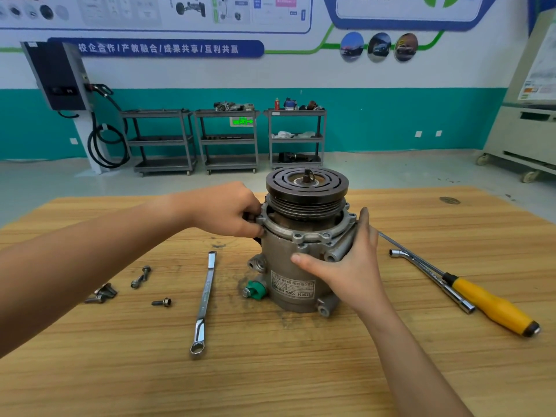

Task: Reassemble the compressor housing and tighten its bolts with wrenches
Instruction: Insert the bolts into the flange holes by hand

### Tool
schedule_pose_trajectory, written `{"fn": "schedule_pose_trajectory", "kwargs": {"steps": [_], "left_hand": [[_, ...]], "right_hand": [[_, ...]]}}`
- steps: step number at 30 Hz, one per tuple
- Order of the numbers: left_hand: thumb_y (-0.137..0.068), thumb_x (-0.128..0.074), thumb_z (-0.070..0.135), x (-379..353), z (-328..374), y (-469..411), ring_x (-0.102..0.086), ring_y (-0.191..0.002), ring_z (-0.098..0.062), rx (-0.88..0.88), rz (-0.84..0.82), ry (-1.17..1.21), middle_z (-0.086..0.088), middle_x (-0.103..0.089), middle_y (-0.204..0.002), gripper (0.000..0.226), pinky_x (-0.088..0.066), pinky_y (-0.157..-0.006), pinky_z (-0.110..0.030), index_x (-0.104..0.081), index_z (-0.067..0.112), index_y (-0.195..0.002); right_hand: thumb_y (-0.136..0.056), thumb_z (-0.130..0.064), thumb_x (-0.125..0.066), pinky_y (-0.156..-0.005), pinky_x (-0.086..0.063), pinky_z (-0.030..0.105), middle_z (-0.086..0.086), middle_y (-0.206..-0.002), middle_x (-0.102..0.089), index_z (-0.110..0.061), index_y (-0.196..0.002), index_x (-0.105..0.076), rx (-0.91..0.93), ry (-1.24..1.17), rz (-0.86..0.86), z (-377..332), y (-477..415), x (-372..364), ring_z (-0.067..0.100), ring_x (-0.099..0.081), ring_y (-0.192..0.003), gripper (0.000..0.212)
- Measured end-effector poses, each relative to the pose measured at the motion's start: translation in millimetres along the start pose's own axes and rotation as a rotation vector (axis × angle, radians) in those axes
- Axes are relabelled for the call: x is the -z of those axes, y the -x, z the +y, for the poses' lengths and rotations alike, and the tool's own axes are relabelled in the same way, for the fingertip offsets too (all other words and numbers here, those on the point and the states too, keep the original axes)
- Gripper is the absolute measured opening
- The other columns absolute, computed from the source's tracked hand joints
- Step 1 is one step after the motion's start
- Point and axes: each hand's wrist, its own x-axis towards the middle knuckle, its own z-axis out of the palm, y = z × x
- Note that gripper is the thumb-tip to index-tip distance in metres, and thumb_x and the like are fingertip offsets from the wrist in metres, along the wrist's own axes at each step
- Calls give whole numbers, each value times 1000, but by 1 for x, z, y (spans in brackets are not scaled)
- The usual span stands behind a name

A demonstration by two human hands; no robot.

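I had the left hand (228, 212) pinching the flange (279, 229) and the right hand (352, 261) flat against the compressor (284, 267), upright on the table (270, 371), seating the housing (loose bolts (140, 276) next, I judged).

One compressor (298, 260) stands on one wooden table (270, 371). Two hands are in view: a left hand (224, 210) and a right hand (349, 266). There are three long tools: one ring spanner (204, 302), one L-shaped socket wrench (430, 278) and one yellow-handled tool (493, 305). Loose bolts lie in three spots: one lone bolt (162, 302), what looks like a pair of bolts (140, 276), and a small cluster of bolts (101, 293) too overlapped to count. Three metal carts (228, 139) line the far wall.
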Motion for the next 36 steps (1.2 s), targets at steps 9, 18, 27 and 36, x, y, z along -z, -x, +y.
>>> {"fn": "schedule_pose_trajectory", "kwargs": {"steps": [9,18,27,36], "left_hand": [[-84,-64,18,-3,0,3,-36,-42,-7,-19,45,35,2,-41,-48,27,-28,-45,-15,-58,2,-63],[-87,-61,24,4,5,5,-41,-45,-6,7,-45,-2,6,-45,-52,32,-30,-47,-13,-48,20,-58],[-86,-34,53,-76,21,20,-48,-57,-9,162,606,371,3,-49,-61,41,-33,-53,-23,-47,17,-70],[-89,-33,44,-94,21,3,-41,-45,-5,122,927,476,14,-37,-51,33,-29,-46,-18,-37,27,-60]], "right_hand": [[-25,-68,-71,-102,-15,17,-14,-144,-13,-24,-150,6,-14,-4,-3,2,0,0,7,-16,-137,153],[-33,-66,-71,-102,-18,18,-12,-148,-13,-29,-150,3,6,-56,-31,3,0,6,1,-18,-132,144],[-62,-77,-48,-110,-25,28,-1,-152,-21,-14,-146,-30,181,99,332,-8,25,-27,8,-19,-138,106],[-71,-47,-65,-111,-21,58,-5,-145,-24,-6,-142,-36,128,-105,607,-17,31,-66,14,-21,-140,86]]}}
